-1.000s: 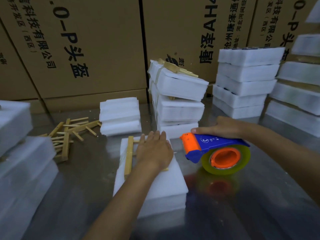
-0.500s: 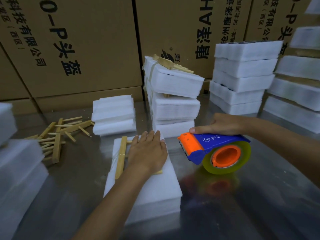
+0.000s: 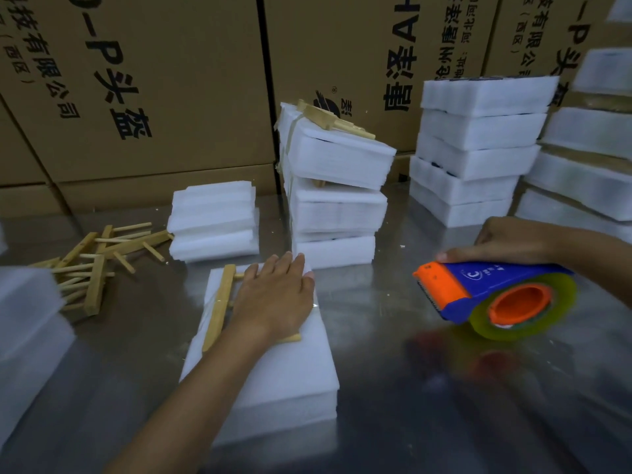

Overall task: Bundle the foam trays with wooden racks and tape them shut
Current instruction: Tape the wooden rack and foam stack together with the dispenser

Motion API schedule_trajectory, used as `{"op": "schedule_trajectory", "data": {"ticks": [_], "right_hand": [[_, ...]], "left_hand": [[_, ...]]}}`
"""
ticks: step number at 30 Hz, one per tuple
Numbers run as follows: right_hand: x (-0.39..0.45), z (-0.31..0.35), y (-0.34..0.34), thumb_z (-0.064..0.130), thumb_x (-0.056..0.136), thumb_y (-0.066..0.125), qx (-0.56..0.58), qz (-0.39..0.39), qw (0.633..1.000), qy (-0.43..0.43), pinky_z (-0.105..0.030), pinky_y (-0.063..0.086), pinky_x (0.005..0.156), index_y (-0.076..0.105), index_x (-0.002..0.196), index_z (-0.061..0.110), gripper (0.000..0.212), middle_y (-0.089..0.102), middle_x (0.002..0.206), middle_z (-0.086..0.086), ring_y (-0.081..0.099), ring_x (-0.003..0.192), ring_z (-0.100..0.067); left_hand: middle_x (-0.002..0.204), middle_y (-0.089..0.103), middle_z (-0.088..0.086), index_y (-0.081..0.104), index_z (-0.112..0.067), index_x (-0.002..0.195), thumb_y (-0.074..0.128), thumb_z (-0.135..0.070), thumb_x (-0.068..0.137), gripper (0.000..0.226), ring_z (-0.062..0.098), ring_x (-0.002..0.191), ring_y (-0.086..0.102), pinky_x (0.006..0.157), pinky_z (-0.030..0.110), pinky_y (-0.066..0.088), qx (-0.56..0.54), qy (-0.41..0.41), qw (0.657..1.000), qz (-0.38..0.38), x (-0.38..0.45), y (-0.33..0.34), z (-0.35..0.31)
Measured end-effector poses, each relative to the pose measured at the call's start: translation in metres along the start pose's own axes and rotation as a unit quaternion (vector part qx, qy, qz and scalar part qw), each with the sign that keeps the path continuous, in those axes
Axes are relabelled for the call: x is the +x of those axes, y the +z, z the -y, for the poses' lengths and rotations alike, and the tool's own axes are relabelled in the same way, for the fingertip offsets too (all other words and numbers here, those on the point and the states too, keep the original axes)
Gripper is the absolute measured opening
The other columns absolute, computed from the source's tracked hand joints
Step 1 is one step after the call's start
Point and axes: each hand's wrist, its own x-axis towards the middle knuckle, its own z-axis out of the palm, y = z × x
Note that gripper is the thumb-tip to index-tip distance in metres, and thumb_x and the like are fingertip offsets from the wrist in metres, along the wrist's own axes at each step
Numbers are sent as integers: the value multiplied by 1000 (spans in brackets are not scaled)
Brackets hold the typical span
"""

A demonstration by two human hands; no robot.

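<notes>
The left hand (image 3: pixel 273 299) is pressing flat, fingers straight, on a wooden rack (image 3: pixel 219 307) lying atop the foam tray stack (image 3: pixel 273 378) on the steel worktop (image 3: pixel 427 405). Right of that stack, the right hand (image 3: pixel 506 241) is gripping a blue-and-orange tape dispenser (image 3: pixel 492 295) above the worktop.
</notes>
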Motion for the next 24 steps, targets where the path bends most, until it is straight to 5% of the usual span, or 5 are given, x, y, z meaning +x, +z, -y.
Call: {"op": "schedule_trajectory", "data": {"ticks": [7, 11, 14, 19, 24], "right_hand": [[-1, 12, 7, 108, 34, 42, -103, -73, 992, -32, -28, 39, 55, 56, 48, 21, 90, 57, 40, 7, 58, 50, -13], [1, 17, 10, 108, 33, 41, -100, -78, 991, -28, -27, 36, 53, 59, 54, 21, 91, 56, 38, 13, 59, 51, -11], [3, 20, 12, 108, 33, 40, -107, -82, 991, -27, -27, 37, 54, 64, 59, 20, 95, 60, 44, 8, 61, 54, -11], [4, 19, 13, 108, 35, 39, -110, -100, 989, -28, -27, 38, 54, 66, 62, 21, 95, 65, 57, 6, 63, 60, -11], [11, 25, 21, 107, 44, 36, -177, -113, 977, -36, -29, 41, 58, 66, 72, 22, 94, 65, 69, 5, 60, 67, -11]], "left_hand": [[140, 48, -14, 56, -37, 126, 38, -49, 100, 34, 12, 136, 36, 115, 38, 22, -147, 27, 988, -41, -2, -15, -2], [154, 37, 3, 58, -26, 128, 36, -42, 102, 38, 22, 147, 21, 121, 43, 10, 16, 102, 993, -65, -1, -16, -9], [130, 61, 4, 66, -22, 118, 35, -39, 102, 38, 21, 126, 48, 117, 37, 16, 37, 168, 985, -26, 9, -19, -36], [76, 68, 4, 72, -14, 92, 44, -51, 99, 46, 17, 70, 63, 72, 31, 50, -106, 125, 975, 149, 32, -2, -68], [62, 58, -9, 66, -21, 69, 61, -49, 90, 36, 6, 61, 54, 60, 25, 43, -176, 159, 968, 86, 39, 13, -63]]}}
